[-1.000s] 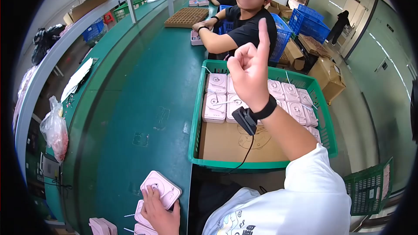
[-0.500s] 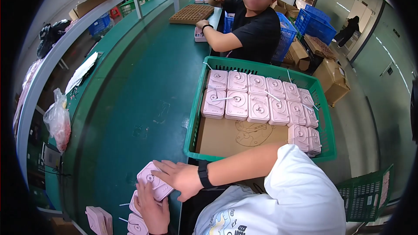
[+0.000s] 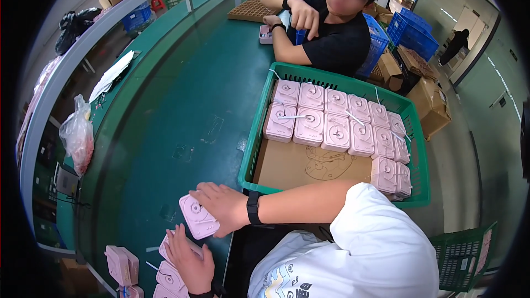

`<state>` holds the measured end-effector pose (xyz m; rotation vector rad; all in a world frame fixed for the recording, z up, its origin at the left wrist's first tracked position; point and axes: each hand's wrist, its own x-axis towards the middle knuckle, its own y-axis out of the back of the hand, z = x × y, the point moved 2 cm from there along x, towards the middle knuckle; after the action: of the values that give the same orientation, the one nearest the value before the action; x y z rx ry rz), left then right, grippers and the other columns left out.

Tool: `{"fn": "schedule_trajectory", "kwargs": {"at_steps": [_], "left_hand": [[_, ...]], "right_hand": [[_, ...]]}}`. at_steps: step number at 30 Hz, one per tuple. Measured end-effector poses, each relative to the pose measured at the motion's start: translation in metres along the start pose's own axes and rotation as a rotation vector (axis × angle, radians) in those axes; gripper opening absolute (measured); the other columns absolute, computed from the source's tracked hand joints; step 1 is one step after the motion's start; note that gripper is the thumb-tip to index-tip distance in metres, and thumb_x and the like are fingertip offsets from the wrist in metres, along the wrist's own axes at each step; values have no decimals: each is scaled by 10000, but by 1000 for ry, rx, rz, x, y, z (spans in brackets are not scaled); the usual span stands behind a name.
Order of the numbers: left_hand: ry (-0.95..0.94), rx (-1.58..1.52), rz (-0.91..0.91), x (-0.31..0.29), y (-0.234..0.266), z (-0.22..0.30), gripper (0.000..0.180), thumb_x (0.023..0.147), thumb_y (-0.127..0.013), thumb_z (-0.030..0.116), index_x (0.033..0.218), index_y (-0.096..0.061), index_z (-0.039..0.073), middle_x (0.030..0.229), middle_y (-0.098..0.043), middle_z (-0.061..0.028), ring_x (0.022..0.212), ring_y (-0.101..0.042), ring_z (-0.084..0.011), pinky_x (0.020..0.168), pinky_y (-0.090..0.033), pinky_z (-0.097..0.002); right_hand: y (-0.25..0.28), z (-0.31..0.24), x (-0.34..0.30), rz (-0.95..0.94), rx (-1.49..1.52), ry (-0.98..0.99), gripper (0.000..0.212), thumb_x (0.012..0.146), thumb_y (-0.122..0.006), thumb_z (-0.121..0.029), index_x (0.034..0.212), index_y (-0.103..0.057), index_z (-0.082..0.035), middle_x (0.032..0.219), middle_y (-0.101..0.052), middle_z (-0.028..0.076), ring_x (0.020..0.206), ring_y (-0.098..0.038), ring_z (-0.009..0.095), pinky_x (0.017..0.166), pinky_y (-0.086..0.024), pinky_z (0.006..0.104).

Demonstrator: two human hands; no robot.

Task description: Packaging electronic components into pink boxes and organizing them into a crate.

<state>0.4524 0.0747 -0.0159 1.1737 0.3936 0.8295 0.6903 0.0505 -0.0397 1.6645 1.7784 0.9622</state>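
My right hand [image 3: 225,205], with a dark band on its wrist, grips a pink square plastic case [image 3: 196,216] with a round dial-like part on top, near the table's front edge. Just below it, my left hand [image 3: 189,259] rests with fingers spread over a second pink case [image 3: 168,247], which it partly covers. Beside that hand lies another pink case [image 3: 170,277] with a thin white strip sticking out. More pink cases [image 3: 121,265] stand farther left. A green crate [image 3: 255,157] on the right holds rows of similar pink cases [image 3: 337,129] on a cardboard sheet.
Across the green table [image 3: 165,116], a co-worker [image 3: 337,38] in black sits beyond the crate, near a brown divided tray [image 3: 248,10]. A grey rail [image 3: 83,58] runs along the left, with a plastic bag [image 3: 77,135]. Blue crates [image 3: 411,36] and cartons [image 3: 426,107] stand at right.
My left hand has come off the upper case and moved down onto the one below. My right hand keeps the upper case, now slightly apart. The co-worker's raised hand has come down and nearer.
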Motion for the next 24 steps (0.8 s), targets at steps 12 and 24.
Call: {"fn": "schedule_trajectory", "kwargs": {"at_steps": [12, 24], "left_hand": [[-83, -110, -82, 49, -1, -3, 427, 1079, -678, 184, 1471, -677, 16, 1625, -599, -298, 1503, -571, -464, 1306, -352, -598], [-82, -345, 43, 58, -16, -19, 214, 962, -774, 67, 1168, -783, 9, 1537, -668, -272, 1236, -714, -421, 1106, -558, -476]], "right_hand": [[3, 21, 12, 3, 108, -70, 1229, 745, -961, -515, 1654, -423, 113, 1602, -456, 318, 1445, -510, 478, 1216, -488, 504], [-29, 26, 33, 120, 342, -300, 571, 1044, -672, -420, 1315, -735, 78, 1366, -659, 358, 1313, -592, 520, 1154, -502, 551]]}}
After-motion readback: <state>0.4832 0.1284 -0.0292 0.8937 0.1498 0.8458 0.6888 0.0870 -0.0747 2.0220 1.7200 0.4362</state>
